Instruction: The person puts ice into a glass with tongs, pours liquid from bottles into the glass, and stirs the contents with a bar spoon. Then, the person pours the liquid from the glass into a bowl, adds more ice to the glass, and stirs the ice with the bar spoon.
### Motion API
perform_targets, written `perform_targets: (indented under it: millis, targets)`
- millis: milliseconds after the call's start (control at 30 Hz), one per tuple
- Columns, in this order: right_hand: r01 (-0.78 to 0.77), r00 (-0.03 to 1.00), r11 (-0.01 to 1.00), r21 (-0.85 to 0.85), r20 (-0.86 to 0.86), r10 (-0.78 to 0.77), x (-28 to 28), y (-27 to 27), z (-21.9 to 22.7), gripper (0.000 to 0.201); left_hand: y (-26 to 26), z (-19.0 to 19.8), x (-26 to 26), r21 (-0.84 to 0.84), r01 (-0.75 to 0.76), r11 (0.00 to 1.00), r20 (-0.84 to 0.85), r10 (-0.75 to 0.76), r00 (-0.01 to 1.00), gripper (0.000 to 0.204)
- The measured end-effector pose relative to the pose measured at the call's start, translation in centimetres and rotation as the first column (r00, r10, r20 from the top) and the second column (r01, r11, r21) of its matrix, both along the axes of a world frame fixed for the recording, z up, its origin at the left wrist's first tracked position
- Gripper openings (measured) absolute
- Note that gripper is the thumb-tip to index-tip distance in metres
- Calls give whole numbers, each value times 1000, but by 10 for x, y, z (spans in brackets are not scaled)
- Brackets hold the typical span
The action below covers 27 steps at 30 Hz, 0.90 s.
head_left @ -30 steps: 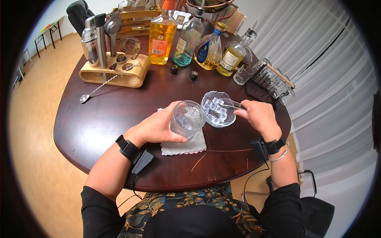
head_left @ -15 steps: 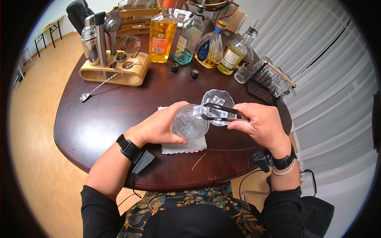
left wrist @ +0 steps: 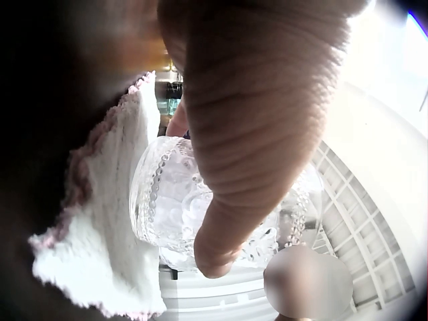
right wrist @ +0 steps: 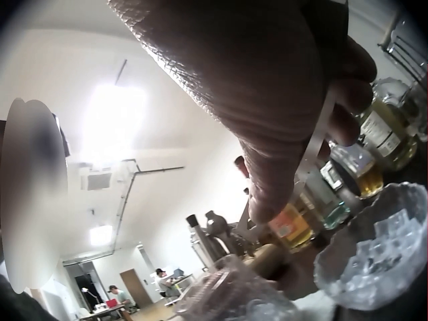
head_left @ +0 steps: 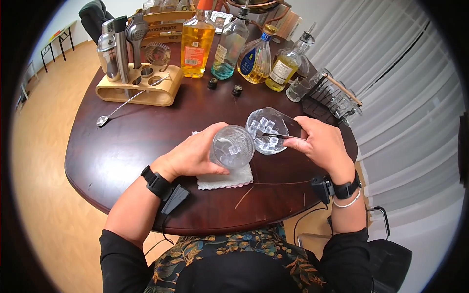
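1. Glass tumbler [head_left: 245, 136] with embossed pattern, gripped from the side by the left hand [head_left: 193, 154], thumb and fingers curled round the wall. Ice cubes already inside. White cloth [head_left: 224, 179] right under or beside the base; hard to tell if touching.
2. Dark tongs [head_left: 281, 136] pinched between thumb and fingers of the right hand [head_left: 325, 146], tips down among the ice cubes [head_left: 264, 124] in the clear glass bowl [head_left: 279, 117], just beside the tumbler. Can't tell if gripping a cube.
3. For decent tongs work: go for a loose cube near the top, grab across two flat faces, squeeze just enough. Too hard on wet ice = likely slip, imo. Best to lift clear of the bowl rim before moving sideways, and to steady the tumbler low down.
4. Labels, for the curious: "XO" on the blue-label bottle [head_left: 254, 61], "WOODENBOX" on the wooden crate [head_left: 166, 29]. Orange label on the amber bottle [head_left: 197, 44] and pale label on the yellow bottle [head_left: 283, 71] both too small to read, sorry.
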State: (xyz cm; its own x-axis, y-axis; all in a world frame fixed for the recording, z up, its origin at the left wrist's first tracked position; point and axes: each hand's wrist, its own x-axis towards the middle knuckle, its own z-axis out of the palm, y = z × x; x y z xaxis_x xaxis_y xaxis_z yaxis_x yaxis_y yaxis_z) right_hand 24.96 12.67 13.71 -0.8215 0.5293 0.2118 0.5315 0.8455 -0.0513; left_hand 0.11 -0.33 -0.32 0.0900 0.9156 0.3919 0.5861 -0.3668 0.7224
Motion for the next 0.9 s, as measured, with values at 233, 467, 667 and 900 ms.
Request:
perform_targets:
  millis: [233,467,667,900]
  targets:
    - [182,964,983,-4,196,-178,10,40,-26,51,-3,7,0,-71,-42,997,20,44,999,99]
    - [61,980,998,4,189,-61,6,59,-49,57,1,-1,-3,-87,-41,995,94,49,994,98]
    - [48,974,997,-63,224,-33,-8,71,-56,60,2,-1,-4,-95,-30,995,109,41,993,98]
    - [77,946,988,-135,322,-29,-10,69,-59,71,3,-1,-4,-108,-30,994,117,43,992,99]
